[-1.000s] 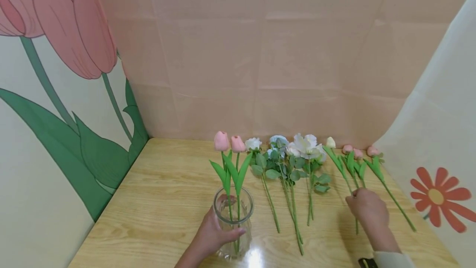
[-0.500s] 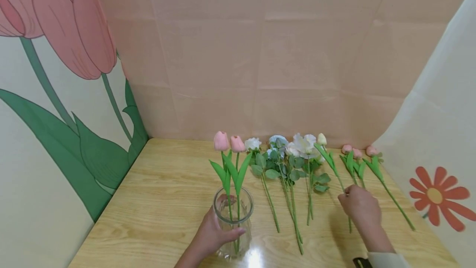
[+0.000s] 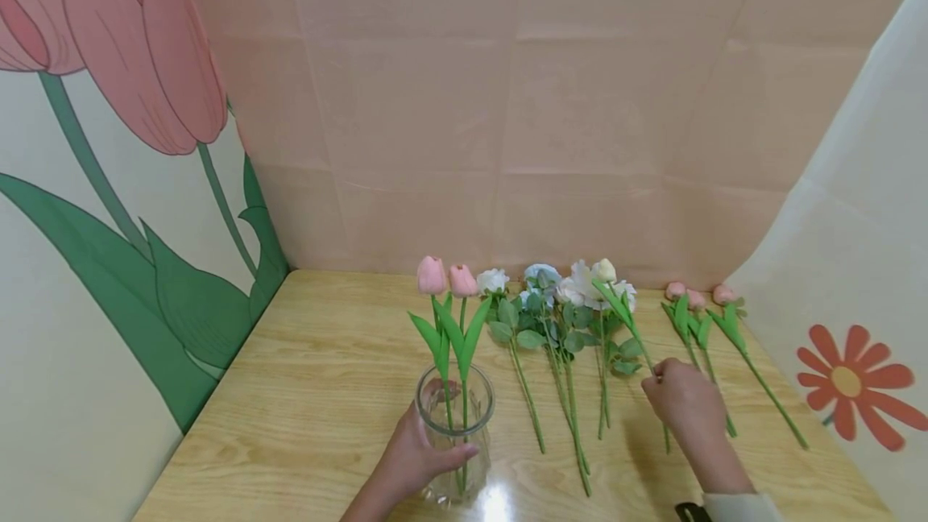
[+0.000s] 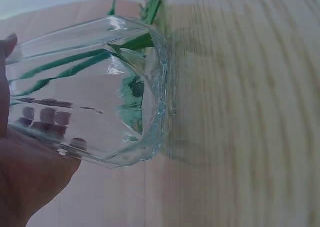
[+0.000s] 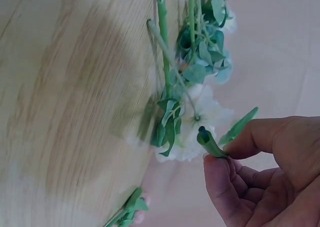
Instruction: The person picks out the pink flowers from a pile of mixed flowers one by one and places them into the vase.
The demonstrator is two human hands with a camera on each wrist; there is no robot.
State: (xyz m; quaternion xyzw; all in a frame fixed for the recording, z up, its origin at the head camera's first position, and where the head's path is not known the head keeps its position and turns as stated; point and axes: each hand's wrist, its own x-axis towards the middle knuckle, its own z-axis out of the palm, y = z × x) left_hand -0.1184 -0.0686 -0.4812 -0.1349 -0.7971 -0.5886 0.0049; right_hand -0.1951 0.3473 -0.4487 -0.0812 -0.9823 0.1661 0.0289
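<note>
My left hand [image 3: 415, 456] grips a clear glass vase [image 3: 478, 419] standing on the table. Two pink tulips [image 3: 431, 275] rise from it, their green stems inside the glass. In the left wrist view the vase [image 4: 95, 42] appears sideways, with my hand [image 4: 35, 179] around its upper part. At the right, my right hand [image 3: 685, 403] pinches the stem of a pale yellow tulip [image 3: 604, 271], whose head overlaps the white flowers behind. The right wrist view shows thumb and forefinger closed on the green stem [image 5: 210, 143]; the tulip's head is hidden there.
A white rose [image 3: 493, 280], blue flowers [image 3: 542, 274] and large white flowers [image 3: 583, 284] lie along the back of the table. Further right lie pink tulips [image 3: 723, 294]. A pink cloth [image 3: 435, 119] hangs behind; printed sheets [image 3: 870, 264] flank both sides.
My right hand has moved left with the pale yellow tulip, away from the pink tulips and towards the white flowers. My left hand and the vase have stayed in place.
</note>
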